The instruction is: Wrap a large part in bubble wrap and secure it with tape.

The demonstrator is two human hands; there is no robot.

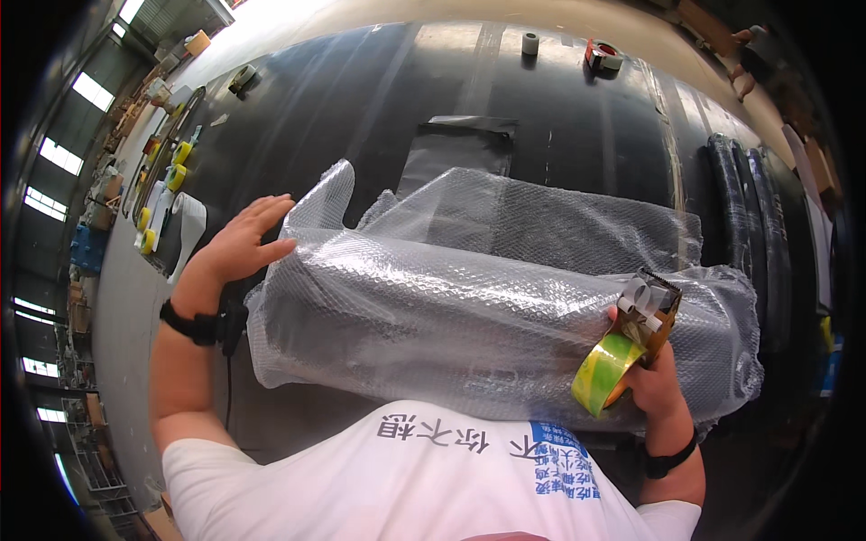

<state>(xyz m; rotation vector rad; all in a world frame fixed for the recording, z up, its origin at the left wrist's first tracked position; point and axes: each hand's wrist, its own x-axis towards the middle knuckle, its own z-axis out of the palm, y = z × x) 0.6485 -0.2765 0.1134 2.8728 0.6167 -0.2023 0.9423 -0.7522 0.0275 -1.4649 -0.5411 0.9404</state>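
A long bundle in clear bubble wrap (424, 307) lies across the dark table in front of me. A loose flap of the wrap stands up at its left end, and another part spreads flat behind it. My left hand (244, 242) has its fingers stretched out at the upper left corner of the bundle, beside the flap. My right hand (651, 383) is closed around a tape dispenser (648, 311) with a yellow-green roll, held over the right part of the bundle. What the wrap encloses cannot be made out clearly.
Behind the wrap lies a flat dark sheet (456, 149). Tape rolls (529, 43) and a red tape dispenser (603, 56) stand at the far edge. Several yellow tape rolls (176, 178) line the left side. Dark wrapped long packages (749, 207) lie at right. A person (750, 59) is far right.
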